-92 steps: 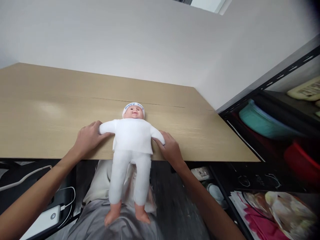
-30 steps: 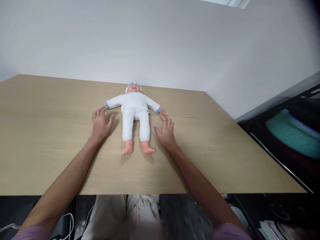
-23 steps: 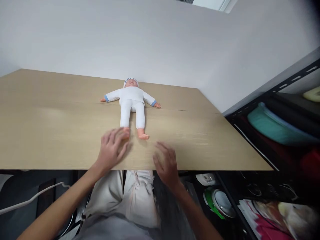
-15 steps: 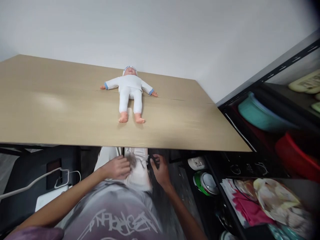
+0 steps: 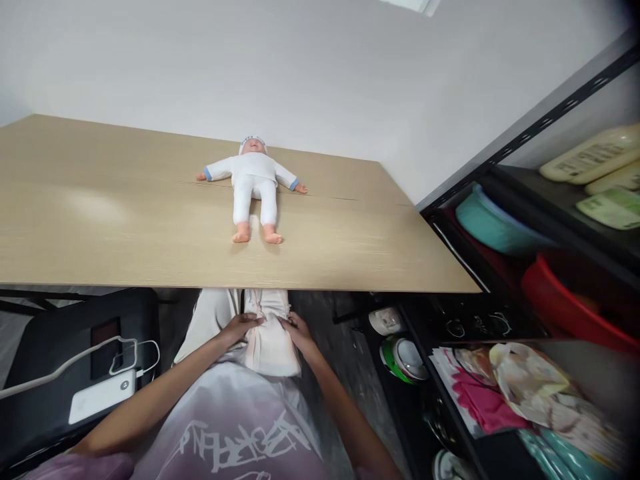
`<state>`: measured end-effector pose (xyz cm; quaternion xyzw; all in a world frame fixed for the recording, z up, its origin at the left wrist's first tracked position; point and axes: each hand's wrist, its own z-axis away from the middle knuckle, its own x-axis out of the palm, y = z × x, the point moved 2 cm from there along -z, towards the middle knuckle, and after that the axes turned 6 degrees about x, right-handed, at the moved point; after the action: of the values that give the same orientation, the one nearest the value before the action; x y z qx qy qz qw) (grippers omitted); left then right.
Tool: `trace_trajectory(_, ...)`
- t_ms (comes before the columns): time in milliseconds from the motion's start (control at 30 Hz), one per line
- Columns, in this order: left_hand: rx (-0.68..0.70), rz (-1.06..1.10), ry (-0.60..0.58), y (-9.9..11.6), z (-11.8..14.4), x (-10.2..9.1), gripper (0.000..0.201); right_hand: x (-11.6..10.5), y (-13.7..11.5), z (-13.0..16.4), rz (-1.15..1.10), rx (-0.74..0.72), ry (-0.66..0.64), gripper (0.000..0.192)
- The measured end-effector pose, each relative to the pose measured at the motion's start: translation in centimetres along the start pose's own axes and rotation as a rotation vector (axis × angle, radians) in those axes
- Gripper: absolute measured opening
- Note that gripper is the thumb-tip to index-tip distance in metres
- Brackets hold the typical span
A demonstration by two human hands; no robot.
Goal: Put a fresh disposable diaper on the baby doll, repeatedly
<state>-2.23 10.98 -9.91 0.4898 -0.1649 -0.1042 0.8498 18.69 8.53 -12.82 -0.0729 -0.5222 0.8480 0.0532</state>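
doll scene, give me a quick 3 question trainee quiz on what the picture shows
1. True or false: the doll lies on its back on the table.
2. What do the left hand and right hand touch? A) the doll B) the folded cloth on the lap C) the white power bank
3. On which side is the black shelf?

Key: 1 true. 2 B. 3 the right.

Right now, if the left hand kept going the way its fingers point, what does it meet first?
The pale folded cloth on the lap: the left hand points inward at it and already seems to touch its edge. Past it comes the right hand. Depth is unclear.
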Motion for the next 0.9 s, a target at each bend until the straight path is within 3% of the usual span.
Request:
trace_trajectory(133, 0.021, 0.060, 0.019, 1.7, 6.9, 0.9, 0.075, -1.1, -3.5, 6.1, -0.024, -0.012, -0.091, 0.066)
trace_trajectory(267, 0.305, -0.105, 0.095, 4.5, 15.5, 1.2, 0.045, -2.3, -9.9, 14.5, -0.051, -0.100, -0.263, 0.041)
trace_trajectory(367, 0.438, -0.182, 0.140, 7.5, 18.2, 1.2, 0.049, -1.7, -14.5, 17.1, -0.054, -0.182, -0.271, 0.039)
trace_trajectory(467, 0.443, -0.107, 0.184, 10.4, 16.4, 1.3, 0.066, 0.3, -17.1, 15.4, -0.079, -0.225, -0.255, 0.049)
trace_trajectory(567, 0.410, -0.002, 0.228, 11.9, 12.9, 0.9, 0.067, 2.5, -17.4, 11.9, -0.124, -0.220, -0.275, 0.055)
trace_trajectory(733, 0.310, 0.044, 0.262, 10.2, 8.9, -0.9, 0.062, 4.1, -14.7, 7.3, -0.098, -0.173, -0.254, 0.062)
trace_trajectory(900, 0.207, 0.107, 0.207, 7.6, 7.5, -2.0, 0.065, 2.8, -12.5, 6.5, 0.171, -0.187, -0.166, 0.050)
